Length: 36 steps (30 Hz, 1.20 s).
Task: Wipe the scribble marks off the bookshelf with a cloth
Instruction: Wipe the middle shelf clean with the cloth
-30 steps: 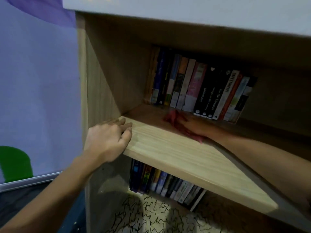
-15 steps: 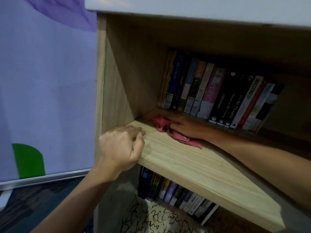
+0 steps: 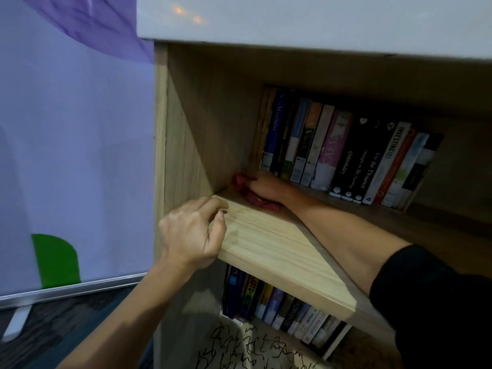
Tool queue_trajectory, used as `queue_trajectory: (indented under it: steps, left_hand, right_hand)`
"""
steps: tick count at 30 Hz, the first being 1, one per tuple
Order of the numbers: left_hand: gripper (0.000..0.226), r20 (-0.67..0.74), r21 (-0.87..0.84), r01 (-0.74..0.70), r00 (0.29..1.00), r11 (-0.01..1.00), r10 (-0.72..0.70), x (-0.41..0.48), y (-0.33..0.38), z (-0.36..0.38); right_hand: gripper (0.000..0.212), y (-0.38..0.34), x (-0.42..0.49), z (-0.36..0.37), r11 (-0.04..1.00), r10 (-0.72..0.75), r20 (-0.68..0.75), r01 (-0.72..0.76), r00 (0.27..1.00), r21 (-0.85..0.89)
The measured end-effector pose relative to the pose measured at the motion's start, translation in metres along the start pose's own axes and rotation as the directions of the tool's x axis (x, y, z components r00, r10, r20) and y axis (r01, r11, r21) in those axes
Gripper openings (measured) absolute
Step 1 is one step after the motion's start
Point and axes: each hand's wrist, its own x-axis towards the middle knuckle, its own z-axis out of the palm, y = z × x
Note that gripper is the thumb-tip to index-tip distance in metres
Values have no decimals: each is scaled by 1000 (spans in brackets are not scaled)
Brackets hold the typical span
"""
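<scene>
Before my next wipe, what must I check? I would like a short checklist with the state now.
1. Right hand grip on red cloth: ok.
2. Cloth touching shelf board, back left corner: ok.
3. Left hand resting on board's front corner: ok.
4. Gap between right hand and books: cannot tell, very close.
5. Board under cloth clean: cannot tell, hidden.
6. Scribble marks on lower shelf: not ok, unwiped.

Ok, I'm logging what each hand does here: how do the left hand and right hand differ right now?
The left hand rests at the front corner of the shelf board; the right hand reaches deep into the back corner, by the books. The right hand grips the red cloth; the left hand holds none, fingers curled. Both are on the same board.
</scene>
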Motion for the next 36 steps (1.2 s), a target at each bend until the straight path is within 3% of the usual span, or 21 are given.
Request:
queue_trajectory:
  steps: [4,7,9,12,18,21,25,28,32,36]
  left_hand:
    - [46,-18,-9,23,1000,1000,-23,-1,5,-3]
    - [46,12,-37,46,999,998,-46,-2,4,-3]
    - [45,9,-33,46,999,998,-46,-2,1,-2]
    - [45,-45,-17,2,999,1000,-2,-3,-2,2]
    - [44,-170,-40,-78,983,996,70,-3,-5,9]
    - [42,-187,-35,-98,978,995,90,-2,-6,11]
    - [43,-170,-52,-88,982,995,78,-2,-8,11]
    - [43,-155,-29,-71,986,997,65,-4,-7,10]
    - [45,-133,-18,-42,990,999,40,-4,-5,7]
    - [45,-139,2,-44,989,999,44,-5,-2,4]
  right_hand:
    - [36,-23,-64,0,961,-251,79,239,965,138]
    - [42,-13,-97,-8,939,-303,194,258,933,225]
    - [44,-1,-102,-15,952,-261,125,234,957,196]
    - [44,8,-81,-17,981,-190,-50,191,980,18]
    - [42,11,8,-6,991,69,-39,-73,997,-114]
    - [41,4,32,2,992,89,-105,-98,990,-83]
    - [41,2,27,4,987,114,-74,-122,991,-108]
    - [39,-6,5,4,997,43,-50,-46,998,-59]
    - [41,-33,-50,12,972,-217,33,213,976,95]
    - [43,-38,-72,14,952,-295,112,282,949,120]
